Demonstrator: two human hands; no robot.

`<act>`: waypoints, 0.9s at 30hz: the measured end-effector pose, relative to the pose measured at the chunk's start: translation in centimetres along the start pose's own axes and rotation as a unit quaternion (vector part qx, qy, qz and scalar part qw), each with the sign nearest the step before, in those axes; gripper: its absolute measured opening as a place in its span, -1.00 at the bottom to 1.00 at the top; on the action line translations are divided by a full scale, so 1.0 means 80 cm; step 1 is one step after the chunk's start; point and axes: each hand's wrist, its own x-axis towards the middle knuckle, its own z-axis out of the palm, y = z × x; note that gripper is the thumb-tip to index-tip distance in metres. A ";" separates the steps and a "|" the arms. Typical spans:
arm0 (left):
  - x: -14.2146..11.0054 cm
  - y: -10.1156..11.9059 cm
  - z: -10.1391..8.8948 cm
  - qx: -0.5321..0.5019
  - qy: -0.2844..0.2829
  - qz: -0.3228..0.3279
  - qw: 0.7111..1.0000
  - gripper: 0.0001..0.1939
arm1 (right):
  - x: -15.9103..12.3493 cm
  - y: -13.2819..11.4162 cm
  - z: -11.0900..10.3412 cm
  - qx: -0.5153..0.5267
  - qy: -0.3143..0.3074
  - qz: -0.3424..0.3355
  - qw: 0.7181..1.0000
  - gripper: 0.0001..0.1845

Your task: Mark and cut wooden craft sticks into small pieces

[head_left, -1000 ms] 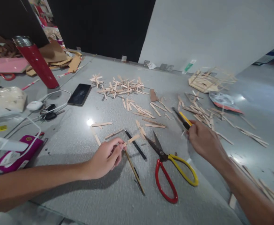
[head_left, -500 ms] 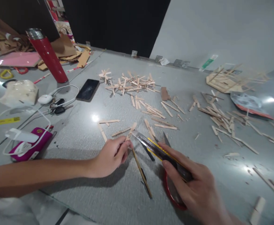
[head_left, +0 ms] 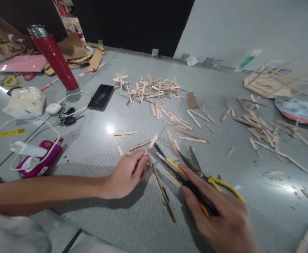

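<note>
My left hand (head_left: 129,174) is closed, pinching a small flat wooden craft stick (head_left: 152,142) whose tip points up and away. In my right hand (head_left: 218,214) is a utility knife (head_left: 173,171) with a yellow and black body, its blade reaching the stick close to my left fingertips. Whether the blade is touching the wood I cannot tell. Scissors (head_left: 199,172) lie beneath my right hand, their blades and a yellow handle loop showing, the rest hidden. A thin brown rod (head_left: 164,195) rests on the table between my hands.
Craft sticks (head_left: 154,89) lie piled at the back centre, with more sticks (head_left: 264,131) to the right. A phone (head_left: 101,97), a red bottle (head_left: 55,58), keys (head_left: 69,117) and a purple power bank (head_left: 41,158) with white cables are on the left. A wooden frame (head_left: 268,82) stands at the back right.
The camera view has shifted slightly. My right hand has moved a little relative to the scissors, showing a yellow handle loop where a red one showed before. Both hands keep their holds.
</note>
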 end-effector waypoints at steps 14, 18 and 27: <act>-0.005 -0.001 0.003 0.042 0.004 0.033 0.999 -0.72 | -0.003 -0.018 -0.005 0.088 -0.053 0.100 0.990 -0.54; -0.005 -0.002 0.002 0.026 0.008 0.031 0.999 -0.71 | -0.003 -0.018 -0.007 0.080 -0.034 0.094 0.992 -0.50; -0.004 0.000 0.002 0.001 0.003 0.018 1.000 -0.69 | -0.011 -0.016 -0.003 0.002 -0.004 0.008 1.000 -0.34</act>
